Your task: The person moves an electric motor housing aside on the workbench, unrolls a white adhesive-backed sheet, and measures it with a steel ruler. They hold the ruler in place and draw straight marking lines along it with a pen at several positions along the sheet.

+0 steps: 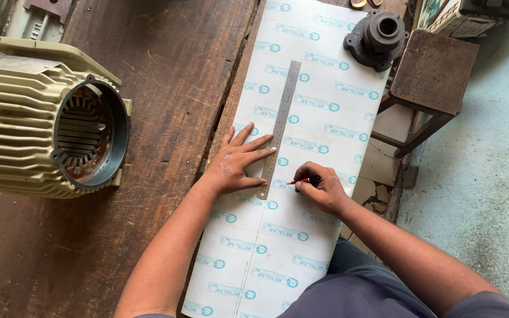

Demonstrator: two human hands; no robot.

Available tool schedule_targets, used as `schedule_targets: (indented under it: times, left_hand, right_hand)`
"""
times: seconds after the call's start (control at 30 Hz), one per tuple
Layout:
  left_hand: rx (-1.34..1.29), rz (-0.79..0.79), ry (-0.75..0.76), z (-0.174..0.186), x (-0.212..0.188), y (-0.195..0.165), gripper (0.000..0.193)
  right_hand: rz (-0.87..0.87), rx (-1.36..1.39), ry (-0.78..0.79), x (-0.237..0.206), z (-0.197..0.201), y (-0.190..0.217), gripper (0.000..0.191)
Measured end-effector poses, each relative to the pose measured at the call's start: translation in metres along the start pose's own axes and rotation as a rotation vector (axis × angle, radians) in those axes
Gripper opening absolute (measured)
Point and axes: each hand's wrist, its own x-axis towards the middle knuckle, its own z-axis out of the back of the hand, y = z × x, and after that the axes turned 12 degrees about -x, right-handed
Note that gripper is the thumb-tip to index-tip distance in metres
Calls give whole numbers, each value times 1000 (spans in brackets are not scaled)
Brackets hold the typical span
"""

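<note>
Left hand (pixel 237 165) spread flat, pinning the steel ruler (pixel 279 126) on the white sheet (pixel 325 126) across the desk (pixel 166 88). Right hand (pixel 320 189) clamped on a red pen (pixel 299 181), tip at the ruler's edge. Best kept pressed firm, pen upright against the edge.

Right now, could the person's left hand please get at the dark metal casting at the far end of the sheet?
Probably yes: the left hand presses the steel ruler, and only bare sheet lies between it and the dark metal casting.
</note>
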Motion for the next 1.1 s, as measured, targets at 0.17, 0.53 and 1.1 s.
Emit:
schedule_targets:
  times: [0.17,0.53,1.1]
  left_hand:
    - [-10,-14,-10,-2,0,2,90]
    - [-4,-23,-1,-3,-1,4,90]
    - [-10,-32,-4,-1,-1,4,85]
  right_hand:
    - [-18,-19,9,-1,1,-1,13]
    - [-6,29,32,-1,-2,-7,12]
    - [-129,171,52,3,3,-5,15]
